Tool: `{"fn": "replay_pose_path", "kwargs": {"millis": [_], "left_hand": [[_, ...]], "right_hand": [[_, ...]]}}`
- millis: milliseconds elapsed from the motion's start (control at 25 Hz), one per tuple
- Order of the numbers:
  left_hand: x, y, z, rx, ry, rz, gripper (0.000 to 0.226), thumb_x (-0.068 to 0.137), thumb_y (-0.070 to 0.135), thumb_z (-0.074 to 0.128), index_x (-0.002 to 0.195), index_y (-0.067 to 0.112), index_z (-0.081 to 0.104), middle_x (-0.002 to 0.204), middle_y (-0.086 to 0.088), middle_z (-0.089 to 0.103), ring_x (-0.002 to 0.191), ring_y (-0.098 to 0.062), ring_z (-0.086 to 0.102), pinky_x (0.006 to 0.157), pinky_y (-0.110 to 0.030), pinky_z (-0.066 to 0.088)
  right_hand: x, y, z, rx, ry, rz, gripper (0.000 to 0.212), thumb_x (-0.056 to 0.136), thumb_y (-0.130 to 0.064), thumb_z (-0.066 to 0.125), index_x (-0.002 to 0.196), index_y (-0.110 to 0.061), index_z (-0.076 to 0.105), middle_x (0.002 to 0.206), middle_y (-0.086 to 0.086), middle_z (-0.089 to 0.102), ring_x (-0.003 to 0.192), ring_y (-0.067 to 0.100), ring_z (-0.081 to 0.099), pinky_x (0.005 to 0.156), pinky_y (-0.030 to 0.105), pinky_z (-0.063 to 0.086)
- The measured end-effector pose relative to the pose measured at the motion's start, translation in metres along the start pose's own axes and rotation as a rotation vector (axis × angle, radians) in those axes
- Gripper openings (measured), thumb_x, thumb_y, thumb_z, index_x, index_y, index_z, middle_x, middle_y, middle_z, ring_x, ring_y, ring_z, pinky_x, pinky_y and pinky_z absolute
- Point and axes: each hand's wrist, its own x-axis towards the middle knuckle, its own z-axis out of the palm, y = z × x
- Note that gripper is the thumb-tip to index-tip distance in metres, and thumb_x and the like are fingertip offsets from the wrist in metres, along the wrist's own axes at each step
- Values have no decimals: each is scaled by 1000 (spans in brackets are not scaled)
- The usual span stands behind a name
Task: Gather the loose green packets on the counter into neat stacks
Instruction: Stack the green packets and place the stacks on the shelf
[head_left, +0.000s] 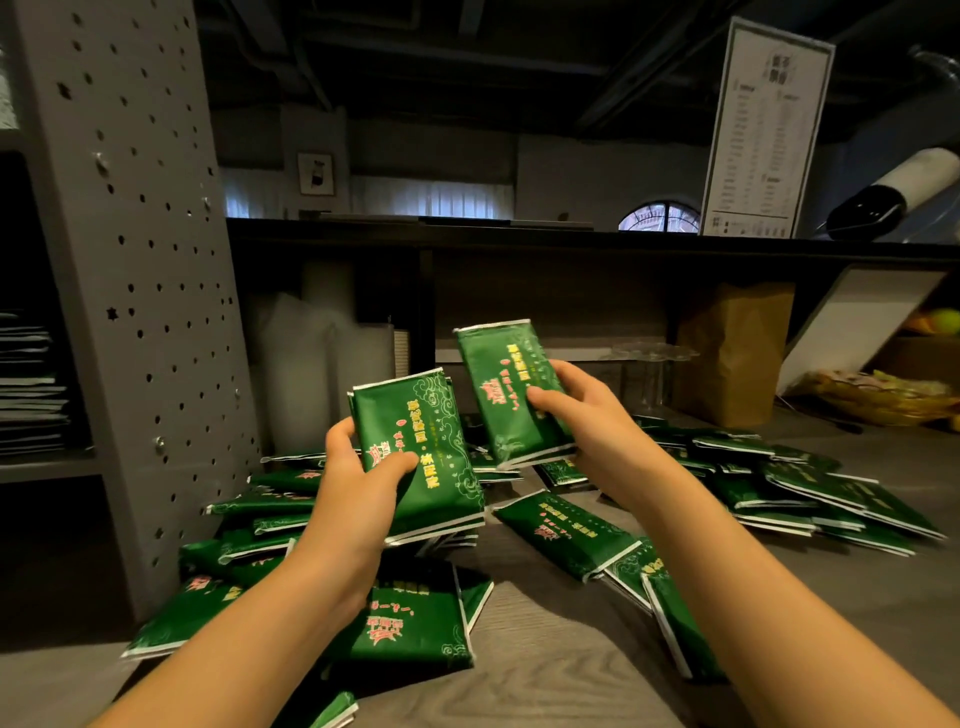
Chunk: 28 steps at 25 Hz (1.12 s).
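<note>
Packet stack (434, 457) in left hand (353, 499), second stack (501, 384) in right hand (584, 423), loose packets (566, 535) below

Bare desk (545, 670) shows at lower centre; green packets (810, 493) crowd left and right, perforated panel (135, 260) walls the left edge.

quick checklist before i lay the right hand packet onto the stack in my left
1. Left hand grips the held stack: ok.
2. Right hand pinches the raised packet: ok.
3. Printed faces of both point up: ok.
4. Held stack edges flush: not ok, lower edges fan out.
5. Raised packet is a single one: cannot tell.
6. Counter gathered: not ok, loose packets lie scattered.
</note>
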Motion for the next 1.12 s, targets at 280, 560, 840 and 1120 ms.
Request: {"fn": "replay_pose_path", "kwargs": {"millis": [280, 560, 840, 1120], "left_hand": [[-3, 4, 3, -149, 27, 63, 28, 101, 21, 37, 128, 24, 36, 104, -5, 63, 88, -19, 63, 73, -37, 52], [-3, 0, 1, 54, 1, 133, 52, 93, 7, 53, 133, 28, 28, 106, 5, 60, 94, -14, 62, 79, -33, 50], [-5, 2, 2, 70, -23, 127, 67, 91, 4, 55, 140, 35, 21, 112, 3, 60, 97, -19, 64, 82, -40, 53], [-6, 3, 2, 43, 5, 85, 66, 92, 3, 52, 141, 35, 21, 107, 3, 59, 96, -23, 63, 78, -41, 53]], "right_hand": [[-22, 16, 74, -73, -117, -17, 44, 95, -7, 48, 135, -23, 39, 128, 3, 56, 118, 18, 55, 106, 41, 42], [-13, -1, 48, -417, -203, -71, 34, 100, -20, 37, 133, -17, 47, 130, -3, 55, 117, 10, 54, 101, 23, 42], [-3, 22, -18, -1398, -336, 525, 66, 86, -39, 65, 139, -10, 38, 141, 9, 44, 126, 27, 46, 101, 37, 42], [1, 17, -16, -1083, -220, 375, 62, 89, -15, 60, 143, -17, 29, 142, 9, 42, 122, 26, 49, 97, 36, 47]]}}
